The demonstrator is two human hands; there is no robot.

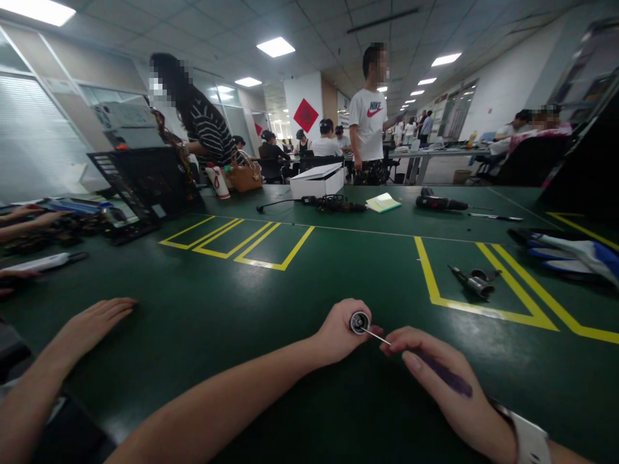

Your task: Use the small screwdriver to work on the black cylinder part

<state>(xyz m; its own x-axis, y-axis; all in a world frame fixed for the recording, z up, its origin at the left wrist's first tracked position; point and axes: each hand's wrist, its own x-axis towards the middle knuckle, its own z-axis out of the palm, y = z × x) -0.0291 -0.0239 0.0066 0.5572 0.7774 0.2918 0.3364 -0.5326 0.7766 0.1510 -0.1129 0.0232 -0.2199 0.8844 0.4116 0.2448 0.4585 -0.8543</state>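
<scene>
Near the middle of the green table, my left hand [341, 332] is closed around a cylinder [359, 323] with a metal rim, its round open end turned toward me. Most of its body is hidden in the fist. My right hand [435, 374], just to the right, pinches a thin metal rod [377, 336] between its fingertips. The rod's far tip reaches the cylinder's opening; how deep it goes I cannot tell. A dark purple smear runs along the back of my right hand, and a white watch band [530, 438] circles that wrist.
Grey metal parts [476, 281] lie inside yellow tape [488, 314] at right. Blue-and-white gloves [570, 254] sit beyond. A black power tool [441, 202], yellow notes [383, 203], coiled cable [333, 203] and white box [317, 183] line the back. Another person's hand [104, 320] rests at left.
</scene>
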